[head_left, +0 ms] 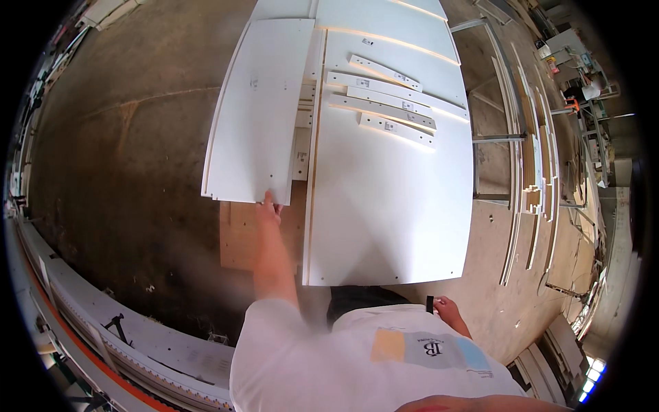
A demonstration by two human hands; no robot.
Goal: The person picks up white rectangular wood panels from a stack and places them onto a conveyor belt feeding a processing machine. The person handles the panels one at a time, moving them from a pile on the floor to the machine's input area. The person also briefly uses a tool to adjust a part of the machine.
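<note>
My left hand (270, 207) reaches forward and pinches the near edge of a long white panel (261, 110), thumb on top and fingers under the edge. The panel lies at the left, partly over several white strips with labels. To its right lies a larger white panel (391, 199) with small holes along its near edge. Several short drilled white strips (388, 104) rest on the large panel's far half. My right hand (449, 312) is low beside my waist, fingers curled, next to a small black strip (430, 304); what it holds, if anything, is unclear.
Below the left panel a brown board (240, 237) shows. At the right stands a grey metal frame (498, 137) with long narrow strips (539, 165) beyond it. A long white machine bed (151, 353) with an orange edge runs along the lower left.
</note>
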